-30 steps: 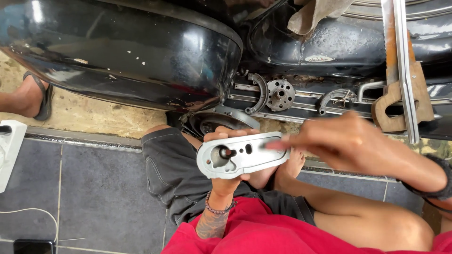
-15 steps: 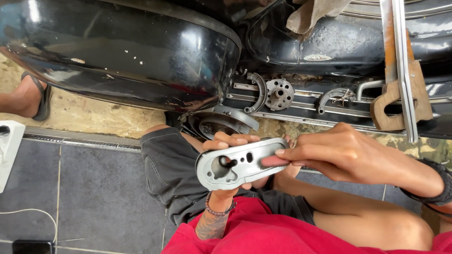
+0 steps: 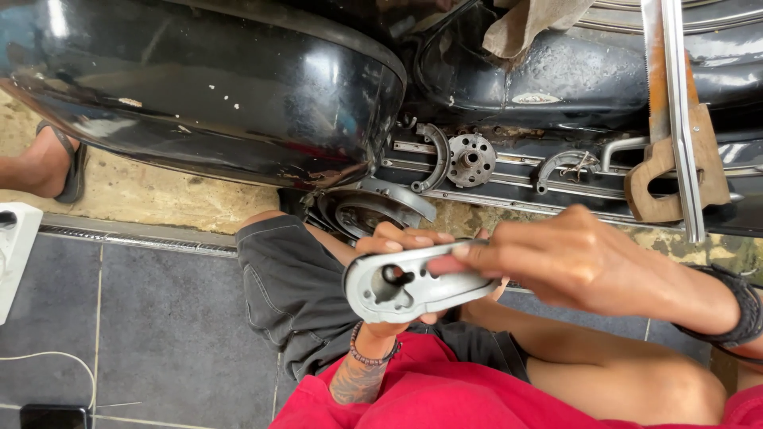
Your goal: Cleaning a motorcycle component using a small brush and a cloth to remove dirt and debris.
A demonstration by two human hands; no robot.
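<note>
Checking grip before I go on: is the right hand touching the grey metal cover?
Touching. The head view shows the right hand with fingertips pressed on the grey metal cover, which the left hand holds.

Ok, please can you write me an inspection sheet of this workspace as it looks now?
Surface: grey floor tiles beside a sandy concrete strip.
Job's things: silver metal cover, elongated, with a round opening and small holes, held over the lap.
Clutter: hand saw with wooden handle and a rag on the black vehicle.
Grippers: left hand grips the cover from behind; right hand has fingertips on its face.
Cables: white cable on the tiles, near a white box.
Surroundings: black vehicle body, round sprocket-like part; another person's sandalled foot.
</note>
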